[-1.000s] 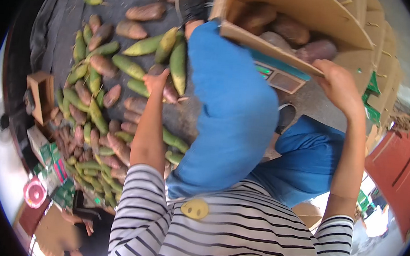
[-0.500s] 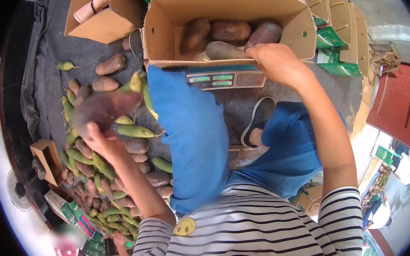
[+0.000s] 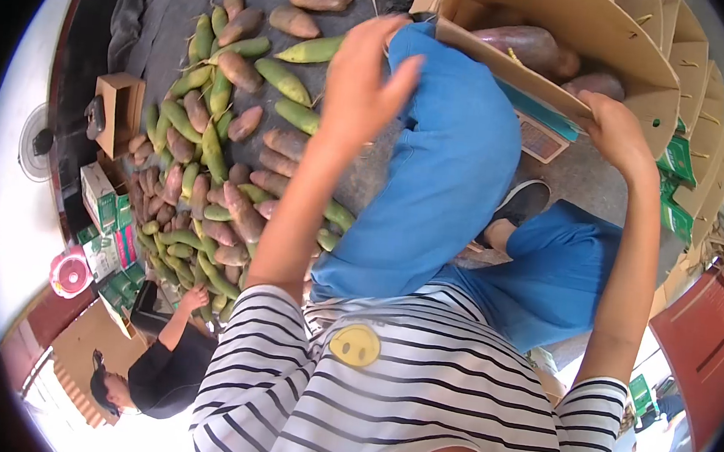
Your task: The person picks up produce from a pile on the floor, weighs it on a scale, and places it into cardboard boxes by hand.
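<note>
While your right hand (image 3: 620,137) grips the near rim of the cardboard box (image 3: 518,75), fingers curled over its edge, your left hand (image 3: 361,86) is in front of your bent knee with thumb and fingers spread — it appears to hold nothing, though whether it touches the blue trouser leg (image 3: 457,157) you cannot tell from here. The box sits just beyond that knee, above a scale (image 3: 541,140), with a few reddish-purple roots (image 3: 521,45) inside. More such roots lie loose on the dark ground sheet (image 3: 162,11) to your left, mixed with green roots (image 3: 284,81), some near your left hand. Each root looks firm, dense and fairly heavy, with smooth skin that may slip if damp and probably bruises when dropped; take it round the thick middle, not by the thin tail. The cardboard seems light and stiff, but its rim could bend under load, so support the base too.
</note>
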Available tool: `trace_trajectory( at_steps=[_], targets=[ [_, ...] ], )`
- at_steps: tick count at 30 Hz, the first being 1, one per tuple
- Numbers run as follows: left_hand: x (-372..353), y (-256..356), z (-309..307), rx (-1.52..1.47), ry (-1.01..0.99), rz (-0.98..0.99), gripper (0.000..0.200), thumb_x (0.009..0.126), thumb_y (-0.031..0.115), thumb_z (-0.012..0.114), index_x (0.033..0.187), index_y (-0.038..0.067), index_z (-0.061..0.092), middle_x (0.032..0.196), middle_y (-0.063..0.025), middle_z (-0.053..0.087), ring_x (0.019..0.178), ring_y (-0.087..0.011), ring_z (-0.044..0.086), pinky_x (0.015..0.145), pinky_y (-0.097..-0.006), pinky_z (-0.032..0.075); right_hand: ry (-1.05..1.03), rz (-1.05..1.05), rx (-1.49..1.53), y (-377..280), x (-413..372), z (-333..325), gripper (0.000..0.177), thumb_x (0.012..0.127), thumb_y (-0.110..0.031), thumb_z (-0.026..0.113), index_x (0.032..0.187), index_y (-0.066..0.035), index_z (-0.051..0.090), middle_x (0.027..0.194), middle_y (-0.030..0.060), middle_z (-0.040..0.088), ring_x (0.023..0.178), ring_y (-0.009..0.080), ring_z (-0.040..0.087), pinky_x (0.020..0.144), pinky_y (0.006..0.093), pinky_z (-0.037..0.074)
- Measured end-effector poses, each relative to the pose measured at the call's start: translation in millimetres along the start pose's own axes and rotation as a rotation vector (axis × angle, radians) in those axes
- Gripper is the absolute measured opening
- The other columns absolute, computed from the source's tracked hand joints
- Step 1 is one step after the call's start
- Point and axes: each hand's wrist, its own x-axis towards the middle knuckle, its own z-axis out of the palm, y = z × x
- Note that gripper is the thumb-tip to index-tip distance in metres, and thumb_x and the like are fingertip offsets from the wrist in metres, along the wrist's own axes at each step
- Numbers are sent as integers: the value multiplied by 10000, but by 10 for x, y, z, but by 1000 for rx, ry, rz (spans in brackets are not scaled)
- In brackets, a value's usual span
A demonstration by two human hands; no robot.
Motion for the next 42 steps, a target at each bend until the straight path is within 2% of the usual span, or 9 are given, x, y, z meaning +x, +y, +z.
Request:
trace_trajectory(
  at_steps=[8, 10, 15, 19, 26, 32, 38, 40, 42],
  targets=[
    [-2300, -2098, -1531, 724, -209, -742, 571, 720, 281, 711, 1160, -23, 511, 1068, -211, 576, 1022, -348, 549, 882, -397, 442, -4, -26, 33, -23, -29, 17, 237, 776, -66, 591, 1002, -19, 535, 981, 200, 580, 952, 392, 531, 789, 435, 425],
    [-2964, -2493, -1830, 622, -180, -1176, 706, 647, 340, 752, 1186, -34, 489, 1108, -232, 569, 1032, -351, 560, 882, -407, 450, 0, -23, 13, -28, -22, 12, 245, 775, -65, 591, 1008, -17, 532, 984, 199, 578, 961, 389, 529, 794, 431, 424],
    [-4054, -2683, -1914, 305, -91, -1609, 920, 552, 376, 824, 1225, -100, 414, 1194, -276, 527, 1117, -360, 525, 927, -392, 438, -90, 51, -1, -80, 26, -21, 273, 762, -56, 599, 1025, -20, 533, 996, 199, 575, 971, 387, 527, 804, 421, 428],
    [-4290, -2845, -1794, 678, -230, -1411, 1023, 530, 373, 849, 1239, -157, 336, 1200, -289, 507, 1110, -385, 517, 940, -388, 431, 76, -41, 23, -26, -18, 42, 279, 750, -32, 588, 1025, -27, 545, 995, 196, 580, 962, 390, 532, 815, 420, 436],
    [-4363, -2872, -1746, 612, 37, -1595, 1033, 539, 362, 848, 1239, -175, 311, 1214, -302, 486, 1118, -390, 508, 953, -385, 422, -24, 54, -66, -26, -13, 9, 208, 761, -61, 582, 966, -34, 556, 911, 160, 611, 900, 345, 581, 754, 448, 463],
    [-3985, -2466, -1790, 540, -98, -1600, 947, 598, 350, 798, 1248, -155, 331, 1238, -275, 471, 1128, -347, 497, 959, -394, 405, 47, 53, -30, -31, -46, 35, 194, 759, -77, 602, 942, -41, 553, 878, 144, 597, 878, 356, 575, 719, 450, 456],
    [-3167, -1888, -1659, -70, 221, -1365, 781, 707, 297, 716, 1305, -61, 362, 1227, -213, 497, 1076, -306, 517, 920, -408, 415, -25, 118, -40, -21, -32, 48, 166, 750, -46, 588, 915, -37, 573, 878, 149, 608, 878, 350, 583, 721, 445, 460],
    [-2868, -2072, -1541, -139, 177, -1113, 680, 750, 262, 682, 1282, -61, 407, 1226, -177, 490, 1073, -261, 497, 911, -371, 394, -18, 106, -35, -23, -38, 62, 174, 743, -33, 578, 917, -36, 581, 875, 150, 612, 881, 347, 586, 724, 443, 463],
    [-1835, -1381, -1224, -261, 181, -889, 684, 758, 220, 682, 1299, -60, 371, 1229, -172, 483, 1088, -247, 481, 952, -360, 365, -14, 96, -49, -21, -24, 45, 181, 738, -27, 571, 918, -38, 588, 873, 151, 616, 880, 345, 589, 724, 442, 465]
  ],
)
